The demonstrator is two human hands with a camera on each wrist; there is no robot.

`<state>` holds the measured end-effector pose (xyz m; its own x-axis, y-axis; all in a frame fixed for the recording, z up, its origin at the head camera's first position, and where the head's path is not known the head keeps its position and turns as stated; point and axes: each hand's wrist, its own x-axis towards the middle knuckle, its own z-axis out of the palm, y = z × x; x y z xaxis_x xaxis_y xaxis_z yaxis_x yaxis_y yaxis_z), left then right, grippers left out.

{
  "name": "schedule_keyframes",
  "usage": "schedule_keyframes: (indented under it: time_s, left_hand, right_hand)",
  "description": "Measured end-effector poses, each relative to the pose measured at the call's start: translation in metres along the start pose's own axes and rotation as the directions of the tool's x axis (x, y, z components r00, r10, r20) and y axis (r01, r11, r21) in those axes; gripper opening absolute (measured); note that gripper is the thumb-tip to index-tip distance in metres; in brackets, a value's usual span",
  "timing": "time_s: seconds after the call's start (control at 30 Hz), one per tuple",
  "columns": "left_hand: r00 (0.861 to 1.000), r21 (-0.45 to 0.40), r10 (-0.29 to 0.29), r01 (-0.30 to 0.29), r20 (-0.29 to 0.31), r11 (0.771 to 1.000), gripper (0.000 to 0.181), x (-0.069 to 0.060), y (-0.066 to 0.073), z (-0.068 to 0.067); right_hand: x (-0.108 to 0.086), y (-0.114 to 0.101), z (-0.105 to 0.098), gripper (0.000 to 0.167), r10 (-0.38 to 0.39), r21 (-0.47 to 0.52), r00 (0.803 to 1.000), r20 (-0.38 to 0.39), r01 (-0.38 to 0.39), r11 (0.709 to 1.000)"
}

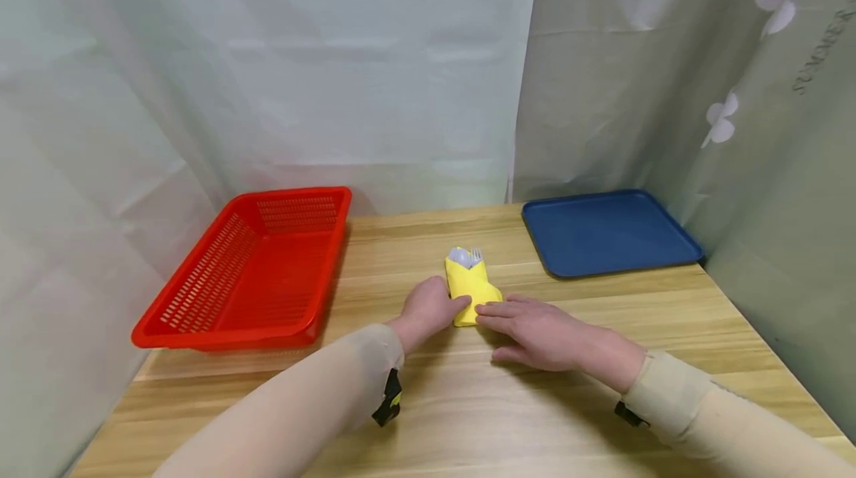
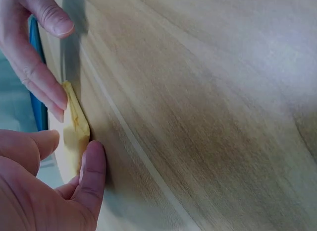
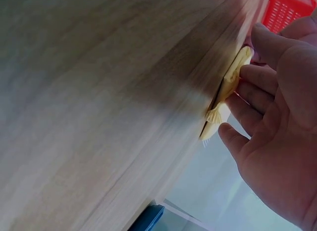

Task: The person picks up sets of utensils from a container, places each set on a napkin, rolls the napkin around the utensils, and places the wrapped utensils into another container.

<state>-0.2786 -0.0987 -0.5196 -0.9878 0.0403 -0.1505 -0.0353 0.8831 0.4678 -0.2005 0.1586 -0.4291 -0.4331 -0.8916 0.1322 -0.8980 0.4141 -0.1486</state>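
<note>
A folded yellow napkin point(image 1: 472, 285) lies on the wooden table, wrapped around a pale plastic spoon point(image 1: 460, 256) and fork point(image 1: 476, 254); their heads poke out at its far end. At the napkin's left edge, my left hand point(image 1: 428, 307) pinches it, thumb on top and fingers against the side, as the left wrist view shows. My right hand point(image 1: 543, 332) reaches in from the right with straight fingers, fingertips touching the near right part of the napkin. A loose corner point(image 3: 216, 114) sticks out on the napkin's right side. The utensils' handles are hidden inside the wrap.
On the left of the table stands a red plastic basket point(image 1: 310, 329) with slotted walls. A blue tray point(image 1: 608, 233) lies at the back right. Pale curtains point(image 1: 374, 76) hang behind the table and along both sides.
</note>
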Motion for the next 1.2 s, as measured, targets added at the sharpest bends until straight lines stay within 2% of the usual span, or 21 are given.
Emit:
schedule_keyframes:
  time_s: [0.3,0.5,0.7,0.73,0.8,0.9,0.93,0.97,1.03,1.13,1.17,1.2]
  left_hand:
    - [1.000,0.031,-0.007,0.007,-0.019,0.999,0.046,-0.008,0.009,-0.004]
    - [0.998,0.022,-0.055,0.055,-0.001,0.998,0.047,-0.004,0.012,-0.001]
    - [0.990,-0.045,-0.127,0.130,0.058,0.990,0.046,-0.009,0.020,-0.011]
    - [0.989,-0.055,-0.134,0.137,0.055,0.989,0.044,-0.019,0.027,-0.018]
    - [0.984,-0.101,-0.163,0.171,0.077,0.980,0.043,-0.027,0.034,-0.026]
    - [0.973,-0.176,-0.197,0.216,0.117,0.960,0.038,-0.042,0.051,-0.045]
    - [0.974,-0.192,-0.190,0.211,0.119,0.958,0.039,-0.045,0.053,-0.046]
    - [0.969,-0.219,-0.203,0.230,0.142,0.948,0.037,-0.044,0.054,-0.048]
    - [0.965,-0.257,-0.212,0.247,0.157,0.934,0.033,-0.056,0.063,-0.060]
    - [0.964,-0.311,-0.216,0.254,0.152,0.916,0.029,-0.070,0.069,-0.068]
    - [0.958,-0.332,-0.236,0.279,0.164,0.901,0.027,-0.076,0.075,-0.075]
    - [0.956,-0.349,-0.241,0.286,0.167,0.892,0.027,-0.077,0.075,-0.075]
  right_hand:
    - [0.000,0.000,0.002,0.059,0.033,0.011,0.999,0.036,-0.033,0.999]
    - [-0.003,0.000,0.000,0.059,0.020,0.020,1.000,0.017,-0.020,1.000]
    - [-0.004,-0.001,-0.001,0.060,0.032,0.030,0.999,0.022,-0.033,0.999]
    - [-0.004,-0.001,-0.001,0.060,0.037,0.033,0.999,0.026,-0.038,0.999]
    - [-0.004,-0.001,-0.001,0.060,0.050,0.038,0.998,0.032,-0.052,0.998]
    - [-0.003,0.000,-0.001,0.060,0.069,0.043,0.997,0.041,-0.070,0.997]
    - [-0.003,0.001,-0.001,0.060,0.073,0.045,0.996,0.044,-0.075,0.996]
    - [-0.003,0.001,0.000,0.060,0.076,0.048,0.996,0.049,-0.078,0.996]
    - [-0.003,0.002,0.001,0.061,0.077,0.058,0.995,0.056,-0.080,0.995]
    - [-0.002,0.002,0.002,0.061,0.079,0.072,0.995,0.058,-0.083,0.994]
    - [-0.003,0.002,0.002,0.061,0.080,0.074,0.995,0.059,-0.084,0.994]
    - [-0.003,0.002,0.002,0.062,0.083,0.076,0.995,0.059,-0.087,0.993]
